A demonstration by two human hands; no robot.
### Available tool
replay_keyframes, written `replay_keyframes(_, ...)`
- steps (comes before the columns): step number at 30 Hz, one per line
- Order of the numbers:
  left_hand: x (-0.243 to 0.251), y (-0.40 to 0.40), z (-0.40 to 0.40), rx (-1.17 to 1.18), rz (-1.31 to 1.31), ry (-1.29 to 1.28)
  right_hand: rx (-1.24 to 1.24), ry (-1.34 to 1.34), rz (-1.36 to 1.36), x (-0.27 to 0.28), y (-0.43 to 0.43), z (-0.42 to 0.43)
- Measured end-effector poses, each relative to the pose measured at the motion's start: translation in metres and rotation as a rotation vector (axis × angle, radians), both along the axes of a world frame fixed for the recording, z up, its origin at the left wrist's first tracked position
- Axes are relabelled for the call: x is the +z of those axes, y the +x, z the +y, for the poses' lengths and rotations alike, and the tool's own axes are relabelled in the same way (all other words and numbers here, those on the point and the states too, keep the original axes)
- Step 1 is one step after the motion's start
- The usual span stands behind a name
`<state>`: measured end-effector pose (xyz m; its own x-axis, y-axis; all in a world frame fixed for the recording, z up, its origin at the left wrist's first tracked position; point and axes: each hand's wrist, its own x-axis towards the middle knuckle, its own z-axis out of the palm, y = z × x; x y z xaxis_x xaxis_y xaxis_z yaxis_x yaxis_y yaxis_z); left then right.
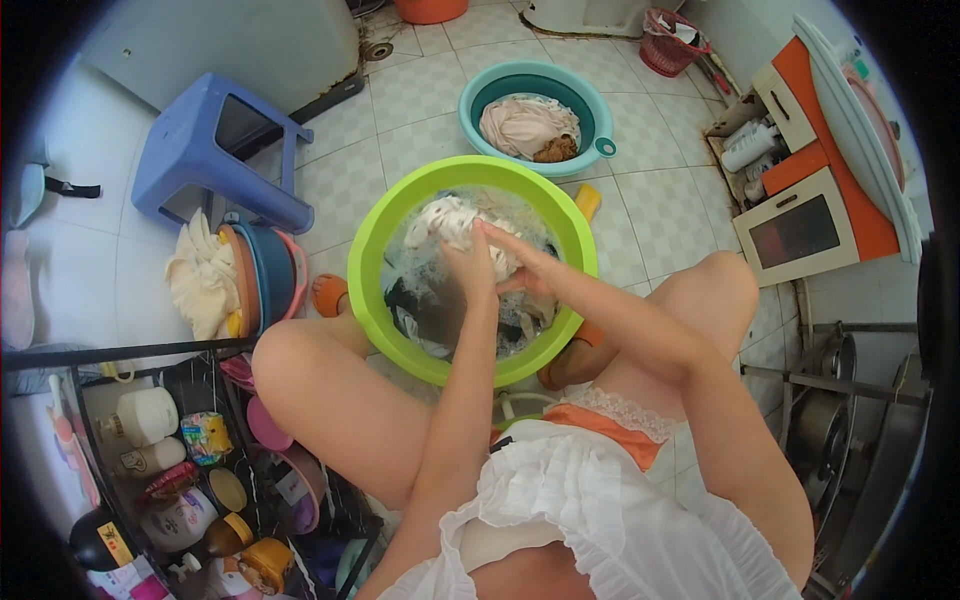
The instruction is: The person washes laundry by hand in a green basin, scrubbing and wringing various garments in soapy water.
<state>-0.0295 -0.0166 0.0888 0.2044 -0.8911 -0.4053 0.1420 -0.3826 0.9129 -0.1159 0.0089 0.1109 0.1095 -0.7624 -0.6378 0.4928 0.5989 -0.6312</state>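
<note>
A lime-green plastic basin [363, 247] stands on the tiled floor between my knees, holding sudsy water and wet clothes. A white patterned cloth [446, 221] lies bunched in its upper middle, with dark cloth [427, 307] lower in the water. My left hand [471, 262] is over the basin against the white cloth. My right hand [525, 259] meets it there, fingertips touching near the cloth; whether either hand grips the fabric is hard to tell. Just beyond is a teal basin [472, 90] with pale pink and brown cloth [525, 127] in it.
A blue plastic stool [176, 157] stands at the left, near stacked basins [270, 277] with cream cloth over them. A yellow object [587, 202] lies beside the green basin. A rack of bottles [150, 416] is at lower left. At right are an orange and white cabinet [802, 217] and a metal rack [817, 375].
</note>
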Motion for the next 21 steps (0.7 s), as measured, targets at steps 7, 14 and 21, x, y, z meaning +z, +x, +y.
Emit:
replay_keyframes(7,0.007,-0.002,0.006,-0.66,0.232,-0.036,-0.5,-0.153,-0.166,-0.027,-0.083,-0.056)
replay_keyframes(14,-0.047,0.03,0.003,-0.502,0.062,0.204,-0.411,-0.454,-0.039,-0.034,-0.111,-0.086)
replay_keyframes(21,-0.082,0.048,0.006,-0.318,0.034,0.295,0.559,-0.456,1.303,-0.12,-0.065,-0.048)
